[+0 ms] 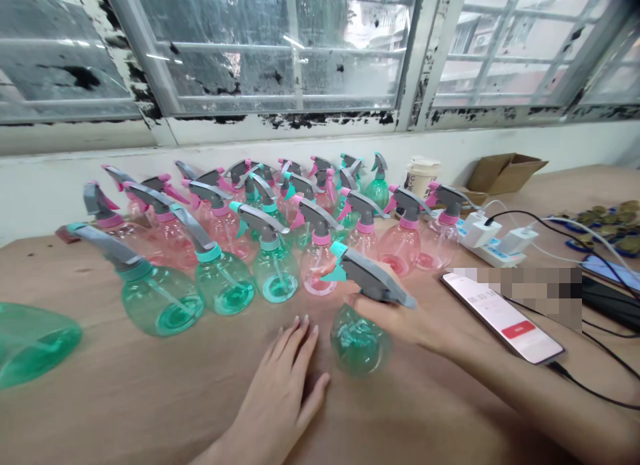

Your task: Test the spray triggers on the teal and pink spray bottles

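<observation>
Across the table (170,398), pink and green spray bottles (225,285) in crowded rows

From the left side to the middle, the spray bottles gather toward the table's back edge, topped with grey trigger heads (263,218). Right of them, also near the back edge, sits a cardboard box (507,175). Nearer the front edge, around the middle, the left hand (283,385) lies palm down, fingers stretched out, holding nothing. Just beside it, the right hand (395,315) grips a green bottle (357,345) by the neck; whether its base touches the table I cannot tell. The step in hand looks like handling this single bottle, and the next move seems to call for a steady neck hold, with care for the spray bottles just behind. Toward the right edge lie a power strip (493,248) and a lit phone (505,318); a paper cup (424,172) stands near the back edge. Small brass-coloured pieces (605,222) lie at far right.
</observation>
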Demonstrator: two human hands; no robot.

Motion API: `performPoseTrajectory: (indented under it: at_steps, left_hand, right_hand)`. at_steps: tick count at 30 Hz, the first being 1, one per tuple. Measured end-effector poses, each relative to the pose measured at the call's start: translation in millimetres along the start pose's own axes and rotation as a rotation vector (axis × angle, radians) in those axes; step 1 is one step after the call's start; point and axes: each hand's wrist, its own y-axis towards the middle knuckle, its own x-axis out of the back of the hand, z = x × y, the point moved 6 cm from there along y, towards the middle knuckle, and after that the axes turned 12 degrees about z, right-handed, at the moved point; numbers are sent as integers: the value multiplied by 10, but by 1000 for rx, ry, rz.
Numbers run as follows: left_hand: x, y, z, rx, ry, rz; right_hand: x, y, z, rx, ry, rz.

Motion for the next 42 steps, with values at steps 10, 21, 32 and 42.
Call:
performPoseTrajectory:
  at_steps: [10,21,32,42]
  left_hand:
    - [-11,51,-44,12,-27,54]
    - [24,88,-45,17,-64,58]
    - [8,78,-58,-5,-22,24]
    - [10,92,-69,3,-3,56]
  right_hand:
    - [-30,-46,-116,13,37,36]
    - [-28,-53,-114,0,73,56]
    - [-25,-82,-110,-22,32,40]
    - [-67,-65,-175,-41,141,43]
